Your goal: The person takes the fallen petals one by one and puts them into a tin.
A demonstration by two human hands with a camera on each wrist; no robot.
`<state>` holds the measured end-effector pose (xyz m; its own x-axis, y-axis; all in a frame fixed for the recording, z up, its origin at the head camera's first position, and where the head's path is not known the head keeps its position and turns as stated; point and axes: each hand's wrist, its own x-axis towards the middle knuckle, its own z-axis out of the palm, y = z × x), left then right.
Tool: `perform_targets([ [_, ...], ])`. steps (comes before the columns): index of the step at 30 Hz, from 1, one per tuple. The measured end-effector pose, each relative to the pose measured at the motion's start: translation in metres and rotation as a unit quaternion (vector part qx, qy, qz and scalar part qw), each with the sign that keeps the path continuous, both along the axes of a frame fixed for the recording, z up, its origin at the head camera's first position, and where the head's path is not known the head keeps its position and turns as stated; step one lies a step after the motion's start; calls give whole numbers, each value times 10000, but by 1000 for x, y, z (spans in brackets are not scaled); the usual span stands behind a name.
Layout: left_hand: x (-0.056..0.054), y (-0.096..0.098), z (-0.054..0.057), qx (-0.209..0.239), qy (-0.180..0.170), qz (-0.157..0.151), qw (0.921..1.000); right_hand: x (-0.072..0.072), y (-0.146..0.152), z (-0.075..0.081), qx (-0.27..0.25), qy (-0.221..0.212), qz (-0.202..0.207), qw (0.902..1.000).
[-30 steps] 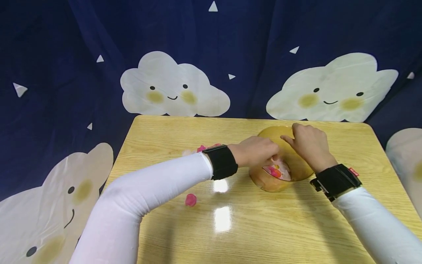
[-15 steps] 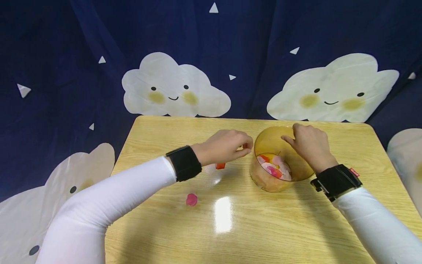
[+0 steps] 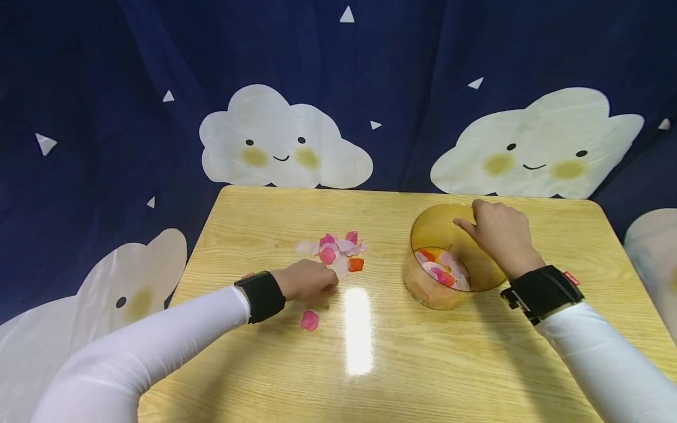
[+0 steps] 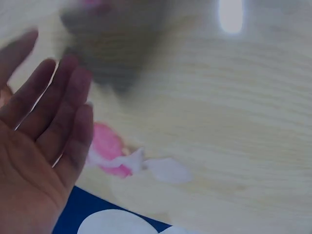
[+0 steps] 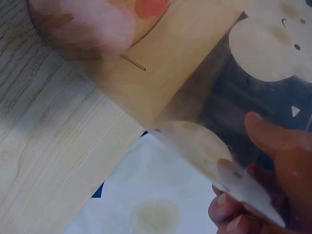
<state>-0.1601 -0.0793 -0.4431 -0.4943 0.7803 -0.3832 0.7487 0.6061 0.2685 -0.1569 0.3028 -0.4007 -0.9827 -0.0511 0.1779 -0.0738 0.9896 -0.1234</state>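
My left hand (image 3: 309, 281) is low over the table, between a loose pile of pink, white and orange-red petals (image 3: 344, 249) and a single pink petal (image 3: 309, 321). In the left wrist view the fingers (image 4: 58, 107) are loosely extended, and nothing shows between them. With my right hand (image 3: 499, 235) I grip the far right rim of a see-through amber tub (image 3: 431, 296), thumb inside the wall and fingers outside, as the right wrist view shows. Petals (image 3: 444, 271) in white, pink and orange lie at the tub's bottom.
The wooden table (image 3: 423, 370) carries the tub and the petals. Behind it hangs a dark blue curtain (image 3: 402, 70) with smiling clouds and small white triangles. A bright reflection lies on the tabletop between the pile and the tub.
My left hand has come out of the tub and moved left and toward me, uncovering the petal pile. The right hand stays on the tub's rim.
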Motion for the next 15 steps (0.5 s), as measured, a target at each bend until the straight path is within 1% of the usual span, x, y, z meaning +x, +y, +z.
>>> perform_targets([
  [3, 8, -8, -8, -491, -57, 66, 9988, 0, 0, 0, 21, 12, -6, 10000],
  [6, 15, -13, -15, -744, 47, -64, 9972, -1, -1, 1, 46, 4, -20, 10000],
  [9, 19, -17, -21, -681, 226, -209, 9972, 0, -1, 1, 46, -11, -7, 10000],
  [12, 20, -19, -23, -546, 366, -304, 9974, 0, -1, 1, 44, -12, 5, 10000],
  [15, 20, -19, -24, -377, 367, -321, 9981, -1, -1, 1, 51, -1, 19, 10000],
])
